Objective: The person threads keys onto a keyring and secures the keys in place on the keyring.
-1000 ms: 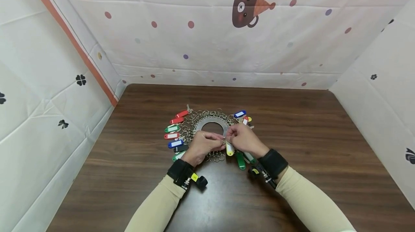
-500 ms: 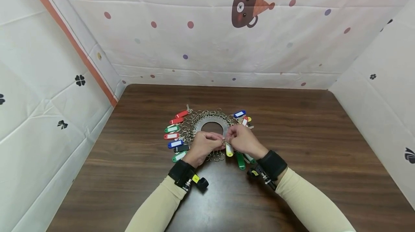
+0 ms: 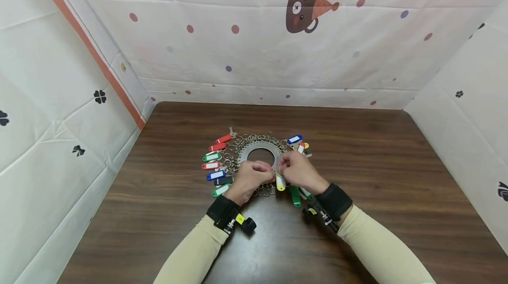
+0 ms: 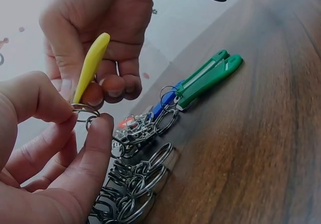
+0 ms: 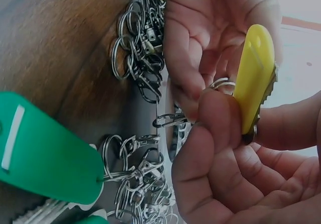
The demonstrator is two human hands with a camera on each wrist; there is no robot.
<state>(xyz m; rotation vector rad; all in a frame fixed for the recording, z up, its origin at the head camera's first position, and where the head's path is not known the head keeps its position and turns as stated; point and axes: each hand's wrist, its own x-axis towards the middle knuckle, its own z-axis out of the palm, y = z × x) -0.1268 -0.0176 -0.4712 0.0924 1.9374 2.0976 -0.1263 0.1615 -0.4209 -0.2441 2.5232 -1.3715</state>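
My left hand pinches a small metal split ring between thumb and forefinger, close above the front right of a flat grey ring. Right beside it, my right hand grips a yellow key tag at its ring end with thumb and curled fingers. A toothed key lies against the tag's far side. The tag's own ring overlaps the left fingertips in the left wrist view. Many small split rings and clips hang all around the grey ring.
Red, green, blue and black key tags fan out left of the grey ring, such as a blue tag. Green tags lie by the right wrist, and another blue tag lies behind. White printed sheets wall the brown table.
Both hands stay at the same spot with only slight finger motion. The yellow tag has shifted a little; the head view moves slightly.
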